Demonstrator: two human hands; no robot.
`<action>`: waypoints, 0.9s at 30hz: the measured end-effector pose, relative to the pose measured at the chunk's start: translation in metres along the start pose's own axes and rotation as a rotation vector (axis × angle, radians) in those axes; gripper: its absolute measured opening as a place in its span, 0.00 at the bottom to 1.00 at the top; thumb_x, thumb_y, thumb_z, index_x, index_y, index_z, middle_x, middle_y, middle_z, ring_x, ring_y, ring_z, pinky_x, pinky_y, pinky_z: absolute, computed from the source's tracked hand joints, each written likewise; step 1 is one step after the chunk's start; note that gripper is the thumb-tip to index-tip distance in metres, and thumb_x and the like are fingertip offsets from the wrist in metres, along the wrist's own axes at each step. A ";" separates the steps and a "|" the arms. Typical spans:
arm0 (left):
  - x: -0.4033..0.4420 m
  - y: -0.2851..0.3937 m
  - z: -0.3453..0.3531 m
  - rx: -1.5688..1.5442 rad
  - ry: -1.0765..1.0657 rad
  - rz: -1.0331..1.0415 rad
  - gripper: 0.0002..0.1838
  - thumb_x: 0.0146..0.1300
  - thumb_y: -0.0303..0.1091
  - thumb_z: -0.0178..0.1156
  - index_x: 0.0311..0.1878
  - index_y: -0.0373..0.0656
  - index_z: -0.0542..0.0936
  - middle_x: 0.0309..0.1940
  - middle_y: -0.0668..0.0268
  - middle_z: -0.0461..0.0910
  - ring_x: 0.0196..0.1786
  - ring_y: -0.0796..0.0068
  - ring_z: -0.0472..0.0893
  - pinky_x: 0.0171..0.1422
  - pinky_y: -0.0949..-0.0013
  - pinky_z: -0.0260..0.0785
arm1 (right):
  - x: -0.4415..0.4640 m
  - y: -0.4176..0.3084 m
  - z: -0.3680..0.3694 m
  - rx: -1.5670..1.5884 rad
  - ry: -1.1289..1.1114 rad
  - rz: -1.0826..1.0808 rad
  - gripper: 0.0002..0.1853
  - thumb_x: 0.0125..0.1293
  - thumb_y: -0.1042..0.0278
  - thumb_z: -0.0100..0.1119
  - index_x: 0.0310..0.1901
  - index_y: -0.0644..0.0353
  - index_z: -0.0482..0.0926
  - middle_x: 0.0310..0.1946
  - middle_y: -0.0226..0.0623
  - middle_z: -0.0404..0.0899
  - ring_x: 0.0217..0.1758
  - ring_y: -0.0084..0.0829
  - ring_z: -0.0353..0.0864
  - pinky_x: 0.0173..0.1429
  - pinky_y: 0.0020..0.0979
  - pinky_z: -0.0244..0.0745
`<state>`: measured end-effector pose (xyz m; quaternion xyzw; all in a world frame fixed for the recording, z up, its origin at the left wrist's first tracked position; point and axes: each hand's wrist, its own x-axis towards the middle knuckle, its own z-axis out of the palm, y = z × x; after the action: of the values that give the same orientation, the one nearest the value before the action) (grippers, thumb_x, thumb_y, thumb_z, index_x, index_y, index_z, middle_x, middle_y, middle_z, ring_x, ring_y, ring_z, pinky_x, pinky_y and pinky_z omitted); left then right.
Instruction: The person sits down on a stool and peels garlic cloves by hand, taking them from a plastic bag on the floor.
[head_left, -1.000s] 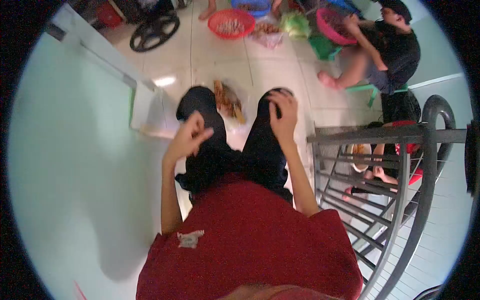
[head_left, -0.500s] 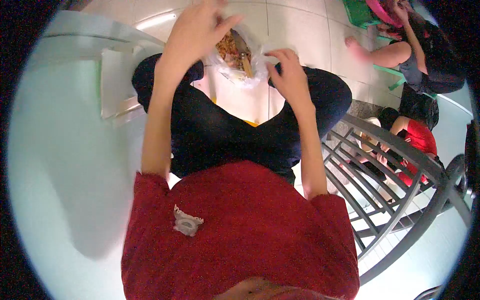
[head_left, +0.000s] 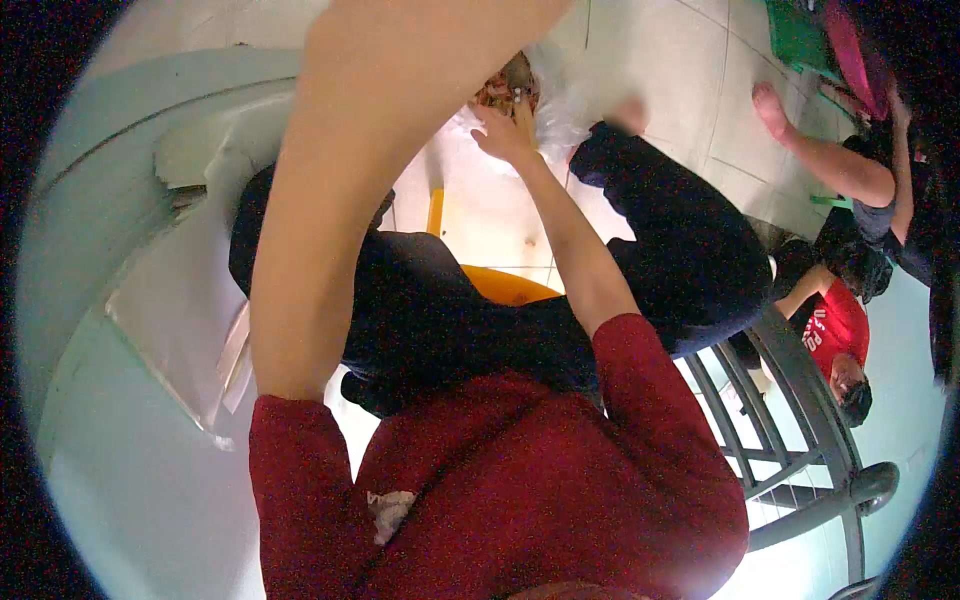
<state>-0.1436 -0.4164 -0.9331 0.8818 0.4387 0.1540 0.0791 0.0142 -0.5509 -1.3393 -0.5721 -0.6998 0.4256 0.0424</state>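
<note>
A clear plastic bag [head_left: 562, 122] sits open on the floor between my feet, with brownish bits [head_left: 492, 97] inside. Lying in it is a tool with a dark, blade-like head and a pale handle [head_left: 526, 122]; its exact kind is unclear. My right hand [head_left: 503, 136] reaches to the near side of the bag, fingers apart, close beside that handle. Whether it touches the bag is hard to make out. My left forearm [head_left: 345, 170] is raised large across the upper left, and its hand lies beyond the top edge.
Yellow-orange seat parts [head_left: 505, 287] show between my legs. To the right stands a grey metal railing-like frame [head_left: 820, 400]. A person in red [head_left: 840, 325] and another in dark clothes [head_left: 880, 225] are at the right. A pale panel [head_left: 170, 330] is on the left.
My left arm has risen toward the camera, taking its hand out of view. My right hand has moved left, from beside the bag to its near side. The view has shifted.
</note>
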 end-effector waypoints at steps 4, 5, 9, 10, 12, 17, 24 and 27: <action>0.011 -0.001 -0.005 0.015 0.112 -0.079 0.14 0.62 0.36 0.64 0.42 0.36 0.74 0.36 0.47 0.82 0.43 0.44 0.82 0.48 0.49 0.72 | -0.031 -0.030 0.015 -0.198 0.032 0.170 0.24 0.68 0.57 0.59 0.62 0.57 0.75 0.59 0.48 0.75 0.63 0.49 0.75 0.65 0.51 0.71; 0.013 -0.003 -0.005 0.018 0.132 -0.091 0.14 0.62 0.36 0.64 0.42 0.36 0.75 0.36 0.47 0.82 0.43 0.44 0.82 0.49 0.49 0.72 | -0.033 -0.018 0.027 -0.203 0.028 0.172 0.24 0.68 0.57 0.59 0.62 0.57 0.75 0.59 0.48 0.75 0.63 0.49 0.75 0.65 0.51 0.71; 0.015 -0.005 -0.007 0.026 0.189 -0.126 0.14 0.62 0.36 0.64 0.44 0.36 0.76 0.36 0.47 0.81 0.43 0.44 0.82 0.50 0.49 0.72 | -0.052 -0.014 0.041 -0.183 0.248 -0.042 0.22 0.69 0.57 0.59 0.62 0.54 0.76 0.65 0.42 0.73 0.63 0.46 0.74 0.65 0.46 0.73; 0.015 -0.004 -0.007 0.030 0.200 -0.130 0.14 0.62 0.35 0.64 0.44 0.36 0.76 0.36 0.47 0.81 0.43 0.44 0.82 0.50 0.49 0.72 | -0.057 -0.014 0.041 -0.196 0.221 -0.025 0.21 0.69 0.58 0.58 0.62 0.54 0.76 0.63 0.44 0.74 0.63 0.47 0.74 0.64 0.47 0.74; 0.015 -0.003 -0.008 0.032 0.224 -0.141 0.14 0.62 0.35 0.64 0.45 0.36 0.76 0.37 0.48 0.81 0.43 0.44 0.82 0.50 0.49 0.71 | -0.060 -0.015 0.040 -0.214 0.198 -0.010 0.20 0.69 0.60 0.57 0.61 0.54 0.77 0.62 0.45 0.76 0.63 0.48 0.75 0.63 0.47 0.74; 0.013 -0.002 -0.008 0.042 0.267 -0.151 0.15 0.62 0.35 0.65 0.46 0.36 0.78 0.37 0.48 0.81 0.44 0.45 0.81 0.51 0.49 0.71 | -0.061 -0.019 0.029 -0.063 0.166 0.091 0.13 0.70 0.71 0.52 0.52 0.58 0.81 0.50 0.48 0.81 0.57 0.53 0.77 0.61 0.48 0.73; 0.011 -0.001 -0.006 0.034 0.277 -0.173 0.15 0.62 0.36 0.66 0.46 0.36 0.80 0.37 0.47 0.81 0.44 0.45 0.81 0.52 0.49 0.71 | -0.034 -0.018 0.020 -0.207 0.678 -0.038 0.09 0.69 0.66 0.53 0.41 0.58 0.82 0.51 0.49 0.78 0.56 0.52 0.76 0.61 0.49 0.71; 0.013 -0.001 -0.008 0.055 0.267 -0.193 0.14 0.62 0.36 0.66 0.46 0.36 0.79 0.37 0.47 0.81 0.45 0.45 0.81 0.52 0.49 0.71 | 0.005 -0.004 0.021 -0.261 0.546 0.013 0.12 0.69 0.63 0.53 0.47 0.58 0.82 0.58 0.49 0.75 0.59 0.52 0.75 0.63 0.48 0.71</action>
<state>-0.1396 -0.4056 -0.9228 0.8091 0.5321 0.2494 0.0105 -0.0022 -0.5585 -1.3520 -0.6706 -0.7075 0.1628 0.1521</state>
